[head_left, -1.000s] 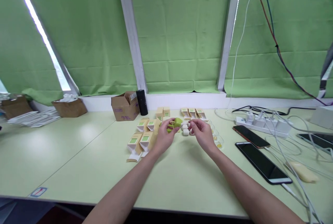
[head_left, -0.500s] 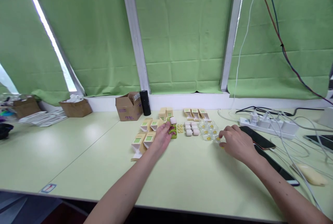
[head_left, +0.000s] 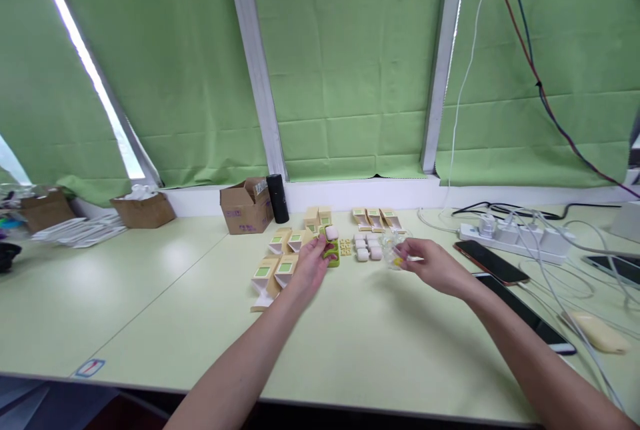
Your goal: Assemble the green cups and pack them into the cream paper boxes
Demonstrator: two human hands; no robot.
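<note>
My left hand (head_left: 311,261) is closed around the left side of a small green tray (head_left: 335,261). A pale pink rounded case (head_left: 331,233) shows at the tray's top, by my left fingers. To the right, my right hand (head_left: 429,263) pinches a clear plastic piece with a yellow centre (head_left: 397,261), lifted off the table. It overlaps the other clear pieces (head_left: 391,238) behind it, so their outlines are hard to separate. Between my hands lie several pale pink cases (head_left: 362,255) and a cluster of small yellow squares (head_left: 345,247).
Small tan cartons with green labels (head_left: 263,273) stand left of my left hand; more cartons (head_left: 375,218) lie behind. A cardboard box (head_left: 246,207) and black cylinder (head_left: 277,199) stand at the back. Phones (head_left: 491,262), a power strip (head_left: 515,241) and cables occupy the right.
My right hand has moved left and picked up a clear piece with a yellow centre from the right of the group. My left hand stays on the green tray.
</note>
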